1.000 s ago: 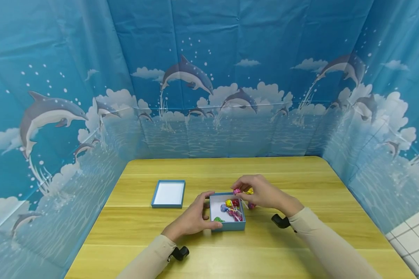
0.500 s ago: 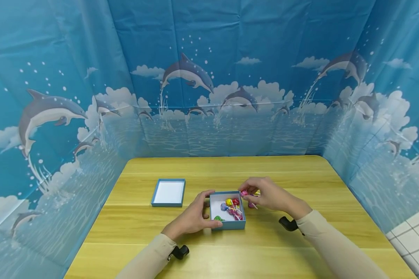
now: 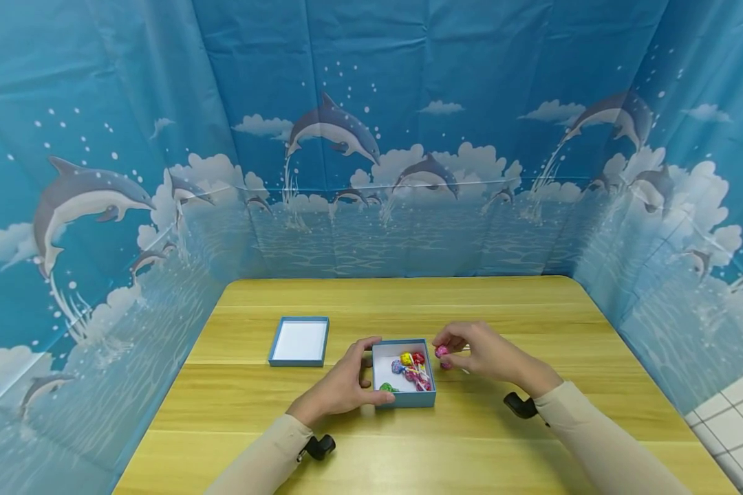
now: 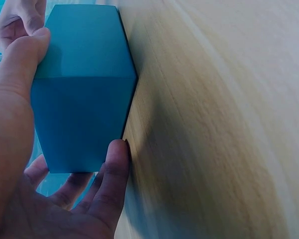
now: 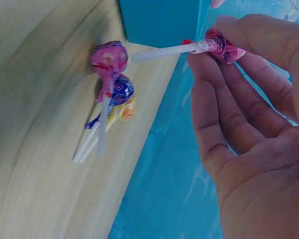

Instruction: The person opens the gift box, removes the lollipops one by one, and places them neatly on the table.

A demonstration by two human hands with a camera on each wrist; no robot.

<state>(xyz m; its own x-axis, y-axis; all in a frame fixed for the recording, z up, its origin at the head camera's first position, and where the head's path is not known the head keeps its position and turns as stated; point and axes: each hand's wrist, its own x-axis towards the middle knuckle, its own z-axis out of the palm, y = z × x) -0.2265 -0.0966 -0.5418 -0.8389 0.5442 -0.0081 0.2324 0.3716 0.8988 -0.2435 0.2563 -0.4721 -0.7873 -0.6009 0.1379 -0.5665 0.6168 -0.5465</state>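
My left hand (image 3: 342, 387) grips the blue box (image 3: 408, 399) on the bench (image 3: 384, 454); my right hand (image 3: 486, 352) pinches a pink lollipop (image 5: 231, 53) beside it, mostly hiding three loose lollipops (image 5: 120, 89) from the head view. Overlapping boxed sweets (image 3: 411, 373) are hard to count.

head: high, forward-down, wide | both wrists: close, low, rolled | shared: blue box (image 3: 405, 400)

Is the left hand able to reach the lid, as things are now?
Probably yes: the lid lies near the left hand, with nothing between them. That hand grips the box, though, so it should let go first.
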